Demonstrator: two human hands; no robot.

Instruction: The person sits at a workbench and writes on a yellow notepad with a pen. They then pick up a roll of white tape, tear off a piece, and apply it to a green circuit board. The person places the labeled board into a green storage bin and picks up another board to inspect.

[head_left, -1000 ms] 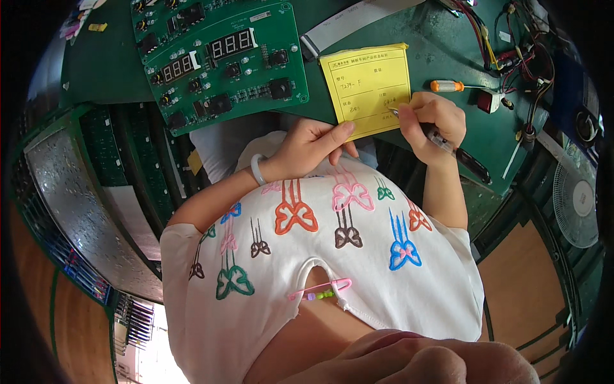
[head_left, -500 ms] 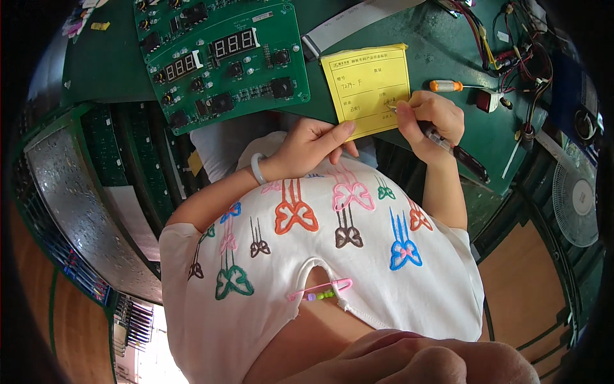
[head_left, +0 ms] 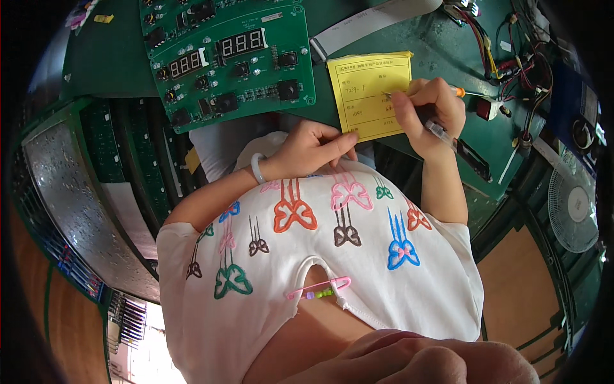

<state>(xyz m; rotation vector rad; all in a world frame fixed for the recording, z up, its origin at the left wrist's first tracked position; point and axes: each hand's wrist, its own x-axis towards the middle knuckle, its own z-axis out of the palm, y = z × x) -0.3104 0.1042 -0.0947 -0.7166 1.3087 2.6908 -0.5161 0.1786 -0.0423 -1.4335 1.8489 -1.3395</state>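
A yellow printed card (head_left: 371,86) with handwriting lies at the table's near edge, in front of my body. My left hand (head_left: 312,148) pinches its lower left corner, thumb on top and fingers curled below. In my right hand (head_left: 436,114) is a pen (head_left: 472,159) with a clear and black barrel slanting back toward the lower right. Its tip is over the card's middle, close to the printed lines; whether it touches the paper I cannot tell. My right thumb and fingers cover part of the card's right edge.
Left of the card lies a green circuit board (head_left: 265,73) with digit displays. A grey ribbon cable (head_left: 377,20) runs behind it. At the right are an orange-handled screwdriver (head_left: 459,92), partly hidden, a red switch (head_left: 487,109), tangled wires (head_left: 491,57) and a white fan (head_left: 579,208).
My right hand with the pen has moved up the card slightly, from the lower right writing toward the middle. The card and board have shifted slightly right in view.
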